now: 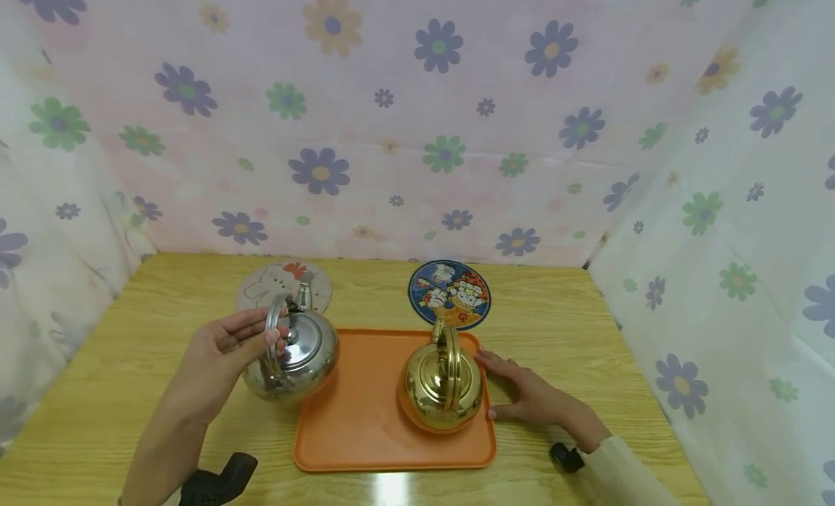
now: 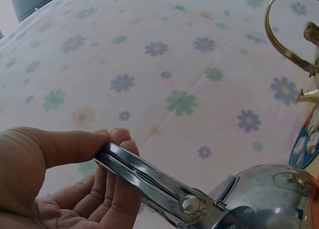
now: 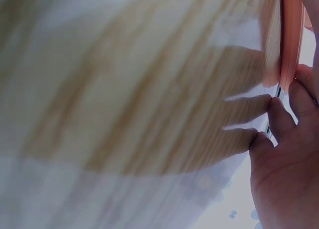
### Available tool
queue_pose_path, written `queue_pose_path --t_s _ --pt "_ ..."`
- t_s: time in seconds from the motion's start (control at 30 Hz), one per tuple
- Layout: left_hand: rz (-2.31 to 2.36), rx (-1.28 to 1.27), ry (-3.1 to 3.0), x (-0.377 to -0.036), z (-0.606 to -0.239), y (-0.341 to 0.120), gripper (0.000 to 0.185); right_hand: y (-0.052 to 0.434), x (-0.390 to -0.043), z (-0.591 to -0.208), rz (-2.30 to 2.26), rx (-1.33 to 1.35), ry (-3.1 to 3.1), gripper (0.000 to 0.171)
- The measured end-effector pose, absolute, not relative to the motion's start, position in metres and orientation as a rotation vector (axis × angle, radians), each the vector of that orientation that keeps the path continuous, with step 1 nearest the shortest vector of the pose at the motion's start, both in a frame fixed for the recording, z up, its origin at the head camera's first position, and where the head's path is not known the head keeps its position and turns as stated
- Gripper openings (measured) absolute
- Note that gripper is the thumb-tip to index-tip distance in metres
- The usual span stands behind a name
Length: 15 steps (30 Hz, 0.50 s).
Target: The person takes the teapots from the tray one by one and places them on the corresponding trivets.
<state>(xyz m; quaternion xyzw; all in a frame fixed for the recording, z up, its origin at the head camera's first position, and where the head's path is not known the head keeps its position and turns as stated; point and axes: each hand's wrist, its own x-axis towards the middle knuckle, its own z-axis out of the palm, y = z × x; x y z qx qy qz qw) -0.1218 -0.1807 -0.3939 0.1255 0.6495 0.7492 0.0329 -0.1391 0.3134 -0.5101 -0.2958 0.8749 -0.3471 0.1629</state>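
Note:
My left hand pinches the arched handle of a shiny silver kettle between thumb and fingers. The kettle leans somewhat and overlaps the left edge of an orange tray in the head view; its spout points to the back. In the left wrist view, thumb and fingertips meet around the metal handle. A gold kettle stands on the right part of the tray, its handle raised. Beside it my right hand lies with spread, relaxed fingers, fingertips at the tray's right rim.
Behind the tray lie two round mats, a pale one with a cartoon animal at the left and a dark blue one with cartoon figures at the right. Flower-patterned curtains close in the wooden table at the back and sides.

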Motion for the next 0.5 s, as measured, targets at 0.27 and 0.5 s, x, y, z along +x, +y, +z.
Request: queue_pose_path --t_s 0.27,0.5 --pt "2.292 0.316 2.005 -0.137 -0.396 -0.192 0.058 0.315 -0.14 -0.512 -0.979 -0.847 2.496 0.093" --pt "2.241 0.338 2.031 -0.154 -0.398 -0.201 0.062 0.315 -0.14 -0.513 -0.988 -0.836 2.491 0.093"
